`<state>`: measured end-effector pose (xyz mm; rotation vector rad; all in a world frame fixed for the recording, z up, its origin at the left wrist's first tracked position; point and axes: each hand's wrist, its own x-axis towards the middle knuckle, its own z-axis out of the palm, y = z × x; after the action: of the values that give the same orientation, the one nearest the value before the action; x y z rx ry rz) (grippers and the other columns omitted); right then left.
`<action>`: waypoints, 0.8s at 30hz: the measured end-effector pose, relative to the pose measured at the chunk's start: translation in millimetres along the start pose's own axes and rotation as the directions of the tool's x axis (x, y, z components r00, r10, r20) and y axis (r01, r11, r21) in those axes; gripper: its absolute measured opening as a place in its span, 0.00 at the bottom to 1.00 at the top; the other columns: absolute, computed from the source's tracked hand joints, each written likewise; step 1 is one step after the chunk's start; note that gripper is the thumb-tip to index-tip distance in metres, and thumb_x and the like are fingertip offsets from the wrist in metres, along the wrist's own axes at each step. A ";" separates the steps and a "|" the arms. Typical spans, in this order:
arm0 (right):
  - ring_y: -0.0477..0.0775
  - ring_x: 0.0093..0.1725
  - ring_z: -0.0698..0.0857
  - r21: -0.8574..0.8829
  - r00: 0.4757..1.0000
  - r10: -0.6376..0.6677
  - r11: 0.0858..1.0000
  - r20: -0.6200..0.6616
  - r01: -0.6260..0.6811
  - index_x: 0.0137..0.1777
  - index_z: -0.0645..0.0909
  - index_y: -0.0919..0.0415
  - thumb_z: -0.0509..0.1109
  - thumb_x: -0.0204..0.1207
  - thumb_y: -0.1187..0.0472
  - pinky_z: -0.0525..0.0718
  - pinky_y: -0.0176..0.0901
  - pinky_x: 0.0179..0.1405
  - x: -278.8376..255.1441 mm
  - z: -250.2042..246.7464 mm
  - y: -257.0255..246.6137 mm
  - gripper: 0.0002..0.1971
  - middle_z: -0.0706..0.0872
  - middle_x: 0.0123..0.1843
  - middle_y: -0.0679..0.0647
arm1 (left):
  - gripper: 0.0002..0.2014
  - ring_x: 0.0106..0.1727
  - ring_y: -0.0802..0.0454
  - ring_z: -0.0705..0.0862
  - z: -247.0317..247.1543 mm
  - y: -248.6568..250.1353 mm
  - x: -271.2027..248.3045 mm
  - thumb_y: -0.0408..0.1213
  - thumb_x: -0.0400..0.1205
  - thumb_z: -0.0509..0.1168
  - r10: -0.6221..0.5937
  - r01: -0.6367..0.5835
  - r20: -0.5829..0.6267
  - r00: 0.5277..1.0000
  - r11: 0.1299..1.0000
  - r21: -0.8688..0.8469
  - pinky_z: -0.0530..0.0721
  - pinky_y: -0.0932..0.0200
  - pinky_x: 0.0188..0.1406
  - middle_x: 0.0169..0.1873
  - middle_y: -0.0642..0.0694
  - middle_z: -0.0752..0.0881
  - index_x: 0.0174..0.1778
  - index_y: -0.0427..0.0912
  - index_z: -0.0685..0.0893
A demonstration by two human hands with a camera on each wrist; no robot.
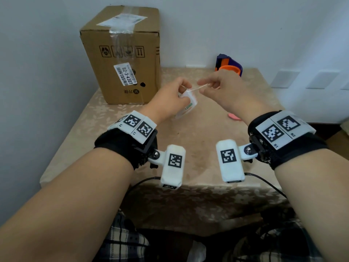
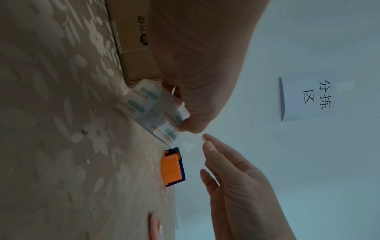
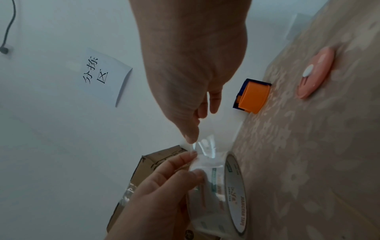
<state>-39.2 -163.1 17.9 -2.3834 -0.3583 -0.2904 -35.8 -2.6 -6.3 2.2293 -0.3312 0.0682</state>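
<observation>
Head view puts me at the peel-off step: the clear tape roll point(image 1: 188, 100) is held over the table point(image 1: 188, 140), gripped by my left hand point(image 1: 168, 99), my right hand point(image 1: 224, 87) pinching its free end point(image 1: 194, 88), so next, I judge, comes a steady pull toward the cardboard box point(image 1: 122, 59).

A white label point(image 1: 125, 74) on the cardboard box point(image 1: 94, 40) is showing 82-3-4307; a wall sign point(image 2: 304, 97) is reading 分拣区; the tape roll point(image 3: 233, 186) is showing TAPE.
</observation>
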 end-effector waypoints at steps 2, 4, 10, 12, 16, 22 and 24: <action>0.35 0.37 0.75 -0.017 1.000 0.014 1.000 -0.001 -0.014 0.61 0.85 0.60 0.68 0.78 0.62 0.71 0.09 0.36 1.5 -0.6 0.7 0.12 0.72 0.36 0.33 | 0.16 0.35 0.63 0.74 0.3 0.4 0.4 0.29 0.78 0.62 0.003 -0.003 -0.002 1.000 1.000 0.001 0.76 0.62 0.40 0.47 0.50 0.78 0.61 0.42 0.78; 0.40 0.41 0.76 -0.060 1.000 0.022 0.998 0.022 -0.020 0.60 0.85 0.61 0.70 0.78 0.60 0.74 0.19 0.37 1.5 -0.9 1.3 0.13 0.73 0.36 0.34 | 0.15 0.35 0.63 0.74 0.7 0.8 0.4 0.29 0.77 0.62 -0.006 0.006 0.001 1.000 1.000 -0.006 0.76 0.63 0.38 0.43 0.54 0.77 0.60 0.43 0.79; 0.46 0.48 0.79 -0.132 0.997 0.028 0.991 0.074 -0.018 0.56 0.87 0.63 0.72 0.76 0.59 0.73 0.38 0.47 -0.9 5.2 5.6 0.12 0.89 0.53 0.58 | 0.16 0.39 0.61 0.76 -4.0 -2.5 -1.0 0.27 0.78 0.60 -0.027 0.027 0.008 1.000 0.998 -0.049 0.78 0.65 0.37 0.46 0.50 0.79 0.59 0.46 0.82; 0.45 0.44 0.79 -0.112 0.997 0.030 0.993 0.066 -0.023 0.53 0.88 0.65 0.71 0.76 0.58 0.74 0.33 0.41 1.0 5.0 7.0 0.11 0.90 0.52 0.60 | 0.17 0.42 0.58 0.77 -7.4 -3.1 -1.1 0.26 0.79 0.59 -0.043 0.044 0.015 0.999 0.995 -0.087 0.79 0.63 0.42 0.50 0.47 0.79 0.59 0.47 0.83; 0.45 0.45 0.77 -0.102 0.995 0.026 0.995 0.097 -0.016 0.52 0.88 0.63 0.69 0.78 0.58 0.70 0.28 0.37 1.8 1.8 7.3 0.10 0.87 0.45 0.48 | 0.16 0.55 0.52 0.74 -9.7 -0.6 -3.3 0.28 0.81 0.58 -0.056 0.058 0.062 0.996 0.998 -0.019 0.74 0.58 0.57 0.56 0.48 0.74 0.58 0.48 0.86; 0.44 0.41 0.76 0.006 0.998 0.056 0.998 0.032 -0.057 0.55 0.88 0.60 0.65 0.81 0.59 0.70 0.28 0.37 0.7 1.5 7.6 0.11 0.74 0.35 0.36 | 0.09 0.53 0.53 0.74 -6.0 3.0 -3.0 0.38 0.83 0.62 -0.050 0.049 0.034 0.998 0.998 0.024 0.71 0.59 0.54 0.53 0.48 0.73 0.54 0.45 0.87; 0.38 0.35 0.75 0.084 0.998 0.067 0.994 0.021 -0.068 0.54 0.88 0.59 0.65 0.81 0.59 0.72 0.27 0.37 -1.6 0.4 5.4 0.10 0.76 0.34 0.37 | 0.10 0.51 0.54 0.74 -4.8 2.9 -2.2 0.41 0.83 0.63 -0.043 0.043 0.008 0.999 0.999 0.012 0.71 0.59 0.54 0.52 0.48 0.73 0.54 0.42 0.87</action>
<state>-38.9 -167.0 13.9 -2.3108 -0.2924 -0.2178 -38.4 -0.2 -1.4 2.2475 -0.2876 0.0383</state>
